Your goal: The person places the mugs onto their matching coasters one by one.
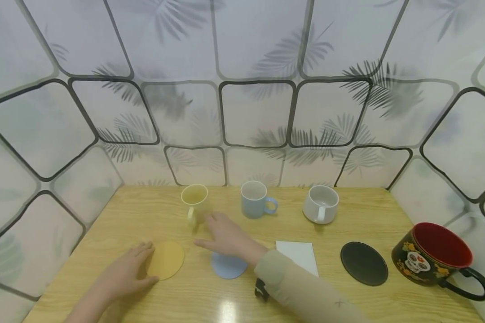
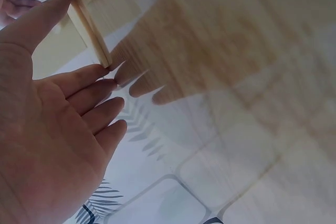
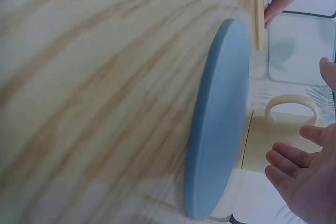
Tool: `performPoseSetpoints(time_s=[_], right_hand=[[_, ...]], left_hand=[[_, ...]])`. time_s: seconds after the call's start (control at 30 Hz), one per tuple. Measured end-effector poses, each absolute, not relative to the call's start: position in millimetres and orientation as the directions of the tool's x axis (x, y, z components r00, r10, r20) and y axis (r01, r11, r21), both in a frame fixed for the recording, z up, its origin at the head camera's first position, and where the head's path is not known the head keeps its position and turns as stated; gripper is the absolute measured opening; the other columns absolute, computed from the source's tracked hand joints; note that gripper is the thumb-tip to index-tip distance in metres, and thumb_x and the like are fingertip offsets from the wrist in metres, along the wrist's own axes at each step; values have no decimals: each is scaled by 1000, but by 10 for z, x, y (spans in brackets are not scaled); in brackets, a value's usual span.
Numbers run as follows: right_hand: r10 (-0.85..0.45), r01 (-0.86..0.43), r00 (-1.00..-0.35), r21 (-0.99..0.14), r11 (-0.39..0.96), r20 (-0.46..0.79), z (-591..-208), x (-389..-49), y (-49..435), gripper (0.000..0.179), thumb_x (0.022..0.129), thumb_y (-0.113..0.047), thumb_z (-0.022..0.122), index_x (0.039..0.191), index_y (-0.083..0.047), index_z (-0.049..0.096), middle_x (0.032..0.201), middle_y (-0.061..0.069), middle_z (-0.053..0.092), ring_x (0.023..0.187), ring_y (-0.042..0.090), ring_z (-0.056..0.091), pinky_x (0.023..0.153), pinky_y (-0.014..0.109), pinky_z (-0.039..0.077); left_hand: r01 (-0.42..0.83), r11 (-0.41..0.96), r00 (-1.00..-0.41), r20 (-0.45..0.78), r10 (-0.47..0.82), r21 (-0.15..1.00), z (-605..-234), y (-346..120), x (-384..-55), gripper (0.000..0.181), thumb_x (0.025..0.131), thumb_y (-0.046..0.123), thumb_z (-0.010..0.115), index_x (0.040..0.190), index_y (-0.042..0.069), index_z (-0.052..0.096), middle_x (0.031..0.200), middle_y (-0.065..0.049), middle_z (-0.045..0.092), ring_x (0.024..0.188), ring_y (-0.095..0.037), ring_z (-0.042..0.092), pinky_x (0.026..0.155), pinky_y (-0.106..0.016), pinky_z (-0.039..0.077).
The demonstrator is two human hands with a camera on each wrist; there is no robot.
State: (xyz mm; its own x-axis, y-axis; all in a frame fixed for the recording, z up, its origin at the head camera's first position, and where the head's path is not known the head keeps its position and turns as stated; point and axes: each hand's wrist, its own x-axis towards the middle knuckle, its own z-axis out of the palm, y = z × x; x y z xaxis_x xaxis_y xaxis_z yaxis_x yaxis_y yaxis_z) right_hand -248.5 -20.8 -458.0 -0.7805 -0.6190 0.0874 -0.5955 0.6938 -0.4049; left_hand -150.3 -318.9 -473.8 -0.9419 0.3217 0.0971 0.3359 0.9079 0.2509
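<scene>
My left hand (image 1: 123, 273) rests at the left side of the yellow round coaster (image 1: 169, 260) on the table. In the left wrist view its fairly straight thumb and forefinger touch the coaster's edge (image 2: 92, 32). My right hand (image 1: 230, 237) reaches over the blue round coaster (image 1: 228, 265), fingers extended and spread. Its fingertips are right at the lower right side of the pale yellow mug (image 1: 196, 195), whose handle faces me. The right wrist view shows that mug (image 3: 275, 140) behind the blue coaster (image 3: 220, 124), with the fingers (image 3: 286, 161) beside it and not wrapped around it.
A blue mug (image 1: 253, 202) and a white mug (image 1: 321, 204) stand along the back. A white square coaster (image 1: 297, 253), partly under my right sleeve, and a black round coaster (image 1: 363, 264) lie nearer. The large black skull-patterned mug (image 1: 424, 260) stands far right. Patterned curtain (image 1: 258, 112) surrounds the table.
</scene>
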Motion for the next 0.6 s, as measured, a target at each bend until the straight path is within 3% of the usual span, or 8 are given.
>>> performPoseSetpoints(time_s=[0.17,0.43,0.6], right_hand=[[-638,-613,-763,-428,664,103,-4587,-2501,-266,63,102,-56,64,149,-15,52,150,12,60,138,29,58,117,44,53],[-650,-603,-756,-465,648,75,-4556,-2517,-387,76,103,-51,65,161,-7,42,161,14,52,150,30,50,128,41,42],[-646,-599,-760,-469,650,76,-4562,-2543,-444,71,102,-49,67,155,-5,48,153,13,59,143,28,56,124,39,47]], left_hand=[[319,910,-947,67,313,265,-4708,-3163,-1499,87,80,45,89,141,-10,60,152,-33,55,140,-56,52,115,-70,44],[326,909,-945,79,317,259,-4723,-3179,-1503,86,80,44,90,139,-11,61,152,-33,55,140,-56,52,115,-71,43],[318,910,-948,71,311,265,-4725,-3190,-1499,86,81,44,89,141,-10,60,153,-33,54,141,-56,51,116,-70,42]])
